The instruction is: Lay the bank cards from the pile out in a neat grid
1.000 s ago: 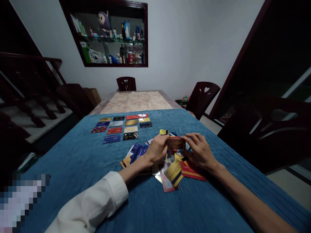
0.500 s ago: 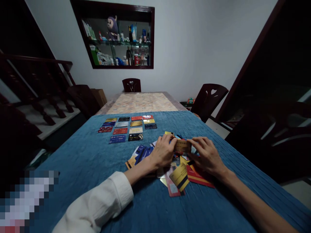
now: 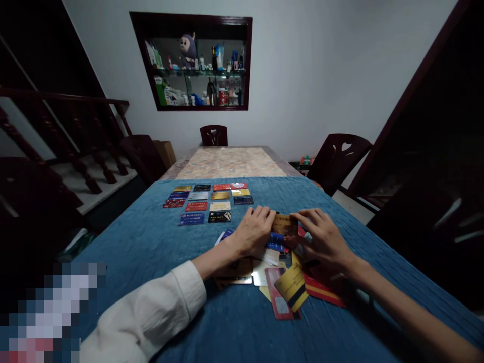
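Observation:
Between my hands a gold bank card point(image 3: 284, 223) is held up above a loose pile of cards. My left hand point(image 3: 254, 231) grips its left edge with closed fingers, and my right hand point(image 3: 322, 235) pinches its right edge. Under and around the hands lie a yellow card with a dark stripe point(image 3: 292, 288), a red and pink card point(image 3: 278, 295), a red card with a yellow band point(image 3: 324, 290) and several others, partly covered. Beyond my left hand, cards lie face up in loose columns, among them a blue card point(image 3: 191, 218) and a black card point(image 3: 220, 217).
A blue cloth point(image 3: 242, 333) covers the near part of the table, with a patterned tabletop point(image 3: 230, 161) beyond it. Dark wooden chairs stand around, one at the right point(image 3: 340, 159). A wall cabinet point(image 3: 202, 108) holds bottles and a purple plush toy point(image 3: 188, 50).
The view has shifted, so the scene sits slightly farther right. Both hands still hold the gold card, and a blue card now shows beneath it. The laid-out cards are unchanged.

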A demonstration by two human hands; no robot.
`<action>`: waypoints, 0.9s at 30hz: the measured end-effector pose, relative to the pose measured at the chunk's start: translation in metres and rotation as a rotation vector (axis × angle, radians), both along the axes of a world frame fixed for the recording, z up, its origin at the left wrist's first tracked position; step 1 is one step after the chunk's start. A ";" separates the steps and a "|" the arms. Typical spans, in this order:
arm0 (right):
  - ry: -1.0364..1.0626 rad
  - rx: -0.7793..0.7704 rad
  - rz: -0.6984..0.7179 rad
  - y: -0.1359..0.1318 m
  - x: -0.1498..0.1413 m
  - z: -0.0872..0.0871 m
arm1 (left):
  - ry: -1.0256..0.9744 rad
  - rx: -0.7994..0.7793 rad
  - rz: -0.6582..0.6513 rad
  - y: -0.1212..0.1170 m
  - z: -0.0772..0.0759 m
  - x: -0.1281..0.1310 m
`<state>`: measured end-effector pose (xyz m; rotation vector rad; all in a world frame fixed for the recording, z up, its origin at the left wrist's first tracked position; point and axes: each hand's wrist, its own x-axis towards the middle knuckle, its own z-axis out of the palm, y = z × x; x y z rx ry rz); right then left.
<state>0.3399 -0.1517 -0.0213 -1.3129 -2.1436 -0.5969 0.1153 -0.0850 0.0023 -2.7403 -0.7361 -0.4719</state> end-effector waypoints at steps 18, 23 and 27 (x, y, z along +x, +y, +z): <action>-0.098 -0.225 0.023 0.106 -0.072 0.031 | 0.127 -0.049 0.163 0.079 0.031 -0.070; -0.133 -0.320 -0.038 0.135 -0.097 0.038 | 0.201 -0.073 0.232 0.099 0.039 -0.088; -0.141 -0.375 -0.058 0.156 -0.114 0.041 | 0.233 -0.076 0.282 0.119 0.038 -0.101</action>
